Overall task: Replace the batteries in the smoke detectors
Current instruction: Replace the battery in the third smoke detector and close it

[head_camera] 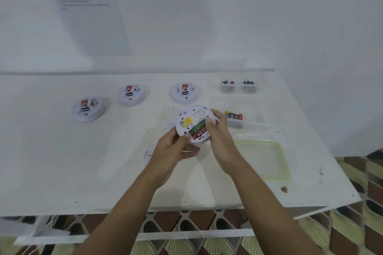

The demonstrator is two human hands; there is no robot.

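Both my hands hold a round white smoke detector (191,117) above the table, its back facing me. Its battery bay is uncovered and shows green and red batteries (196,129). My left hand (176,149) grips the detector's lower left rim. My right hand (217,130) holds the right rim, with the thumb pressing on the batteries. Three more detectors stand face up farther back: one at the left (88,108), one in the middle (130,94), one nearer the right (184,92). A small white cover piece (149,154) lies on the table beside my left wrist.
A clear box with batteries (235,118) sits right of my hands. Two more clear boxes of batteries (238,86) stand at the back right. A green-rimmed lid (284,163) lies at the right. The white table's front edge (186,207) is close to me. A printed sheet (87,6) hangs on the wall.
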